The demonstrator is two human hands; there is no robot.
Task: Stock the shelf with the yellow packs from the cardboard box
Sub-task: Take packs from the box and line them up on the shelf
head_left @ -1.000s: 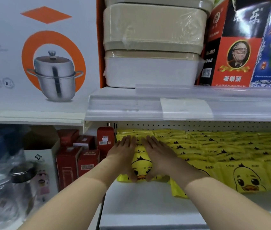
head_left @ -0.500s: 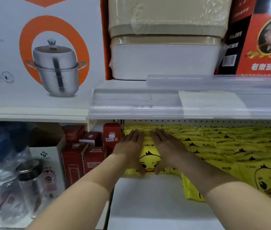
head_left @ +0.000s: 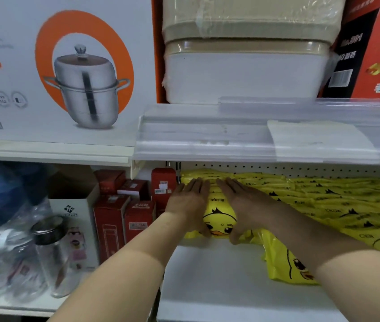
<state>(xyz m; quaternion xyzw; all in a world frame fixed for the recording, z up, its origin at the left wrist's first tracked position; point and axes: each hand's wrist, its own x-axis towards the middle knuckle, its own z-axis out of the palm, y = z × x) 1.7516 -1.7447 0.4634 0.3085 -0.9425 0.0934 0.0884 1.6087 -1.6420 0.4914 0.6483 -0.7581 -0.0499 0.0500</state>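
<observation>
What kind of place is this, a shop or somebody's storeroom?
Most likely a shop selling household goods. The signs are a clear price-label strip above, a boxed steamer pot on display, and rows of identical yellow packs laid out on the shelf.

L hand [head_left: 189, 203] & R hand [head_left: 247, 205] reach into the lower shelf [head_left: 219, 280], fingers straight, palms facing each other, pressing either side of a duck pack [head_left: 219, 220] at the left end of the yellow rows. Thumbs sit at its front edge. More packs [head_left: 335, 205] lie overlapped in rows to the right, back to the pegboard [head_left: 277, 168]. One loose pack [head_left: 286, 263] lies nearer the front, partly hidden by the R forearm. Red boxes [head_left: 114, 219] stand just left of the L hand. Above: pot box [head_left: 68, 70], wrapped tubs [head_left: 244, 73], clear price rail [head_left: 207, 135]. Jars [head_left: 45, 252] bottom left.
</observation>
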